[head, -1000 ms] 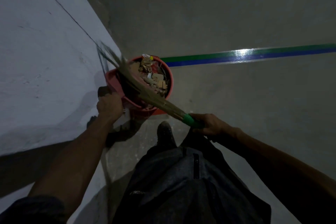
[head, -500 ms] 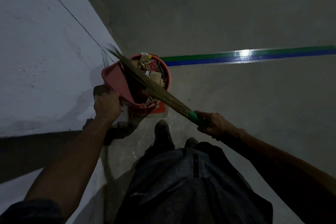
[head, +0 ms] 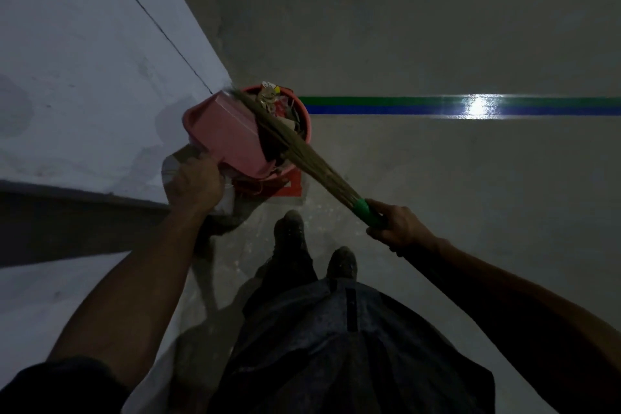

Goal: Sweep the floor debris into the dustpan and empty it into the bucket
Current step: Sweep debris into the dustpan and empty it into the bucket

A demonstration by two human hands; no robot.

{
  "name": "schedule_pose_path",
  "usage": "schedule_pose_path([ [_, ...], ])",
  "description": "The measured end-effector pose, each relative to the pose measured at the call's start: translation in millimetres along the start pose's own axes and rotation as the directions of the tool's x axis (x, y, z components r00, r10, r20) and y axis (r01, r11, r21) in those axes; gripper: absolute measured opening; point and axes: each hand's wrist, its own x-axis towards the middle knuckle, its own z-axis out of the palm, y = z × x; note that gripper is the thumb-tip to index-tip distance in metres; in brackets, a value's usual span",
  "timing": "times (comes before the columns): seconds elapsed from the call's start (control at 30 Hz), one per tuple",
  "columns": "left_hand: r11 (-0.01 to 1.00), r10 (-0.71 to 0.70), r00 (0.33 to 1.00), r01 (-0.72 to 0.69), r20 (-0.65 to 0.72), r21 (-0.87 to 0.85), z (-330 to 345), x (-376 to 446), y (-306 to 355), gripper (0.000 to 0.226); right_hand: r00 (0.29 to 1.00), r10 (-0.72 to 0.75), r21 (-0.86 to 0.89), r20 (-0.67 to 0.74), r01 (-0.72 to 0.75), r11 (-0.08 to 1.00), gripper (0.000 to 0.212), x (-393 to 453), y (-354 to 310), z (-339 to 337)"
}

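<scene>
A red bucket (head: pixel 304 111) stands on the floor against the wall corner, filled with paper and cardboard scraps. My left hand (head: pixel 193 183) grips the handle of a pink dustpan (head: pixel 226 131), which is tipped over the bucket's left rim with its mouth toward the inside. My right hand (head: pixel 395 222) holds the green handle of a straw broom (head: pixel 302 153). The broom's bristles lie across the bucket and along the dustpan's edge, their tips near the far rim.
A pale wall (head: pixel 84 77) with a dark lower band runs along the left. A green and blue floor stripe (head: pixel 420 106) extends right from the bucket. My two shoes (head: pixel 290 232) stand just behind the bucket, beside a red floor marking (head: pixel 290 188).
The dustpan has tilted up further over the bucket. The broom bristles have drawn in from beyond the dustpan toward the bucket, and my right hand has moved right and back.
</scene>
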Motion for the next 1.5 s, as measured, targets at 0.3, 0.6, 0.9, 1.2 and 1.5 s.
schedule_pose_path([
  [0.3, 0.995, -0.103, 0.994, 0.103, 0.038, -0.001, 2, -34, 15, 0.034, 0.982, -0.17, -0.109, 0.085, 0.179, 0.978, 0.067, -9, 9, 8],
  [0.6, 0.977, -0.212, 0.977, 0.212, -0.015, 0.026, 5, -78, 20, 0.035, 0.999, 0.011, -0.001, 0.041, -0.011, 1.0, 0.066, -8, 24, -4],
  [0.9, 0.938, -0.324, 0.945, 0.316, -0.041, -0.144, 22, -113, 28, 0.038, 0.996, -0.062, 0.094, -0.064, 0.067, 0.993, 0.068, -11, 9, -4],
  [1.2, 0.846, -0.401, 0.912, 0.403, 0.082, -0.348, 34, -144, 37, 0.036, 0.999, -0.023, 0.125, -0.044, 0.029, 0.992, 0.066, -23, -5, -16],
  [1.5, 0.943, -0.237, 0.972, 0.23, 0.003, -0.24, 37, -158, 63, 0.058, 0.993, -0.097, -0.115, -0.072, 0.089, 0.989, 0.063, -41, -40, -6],
])
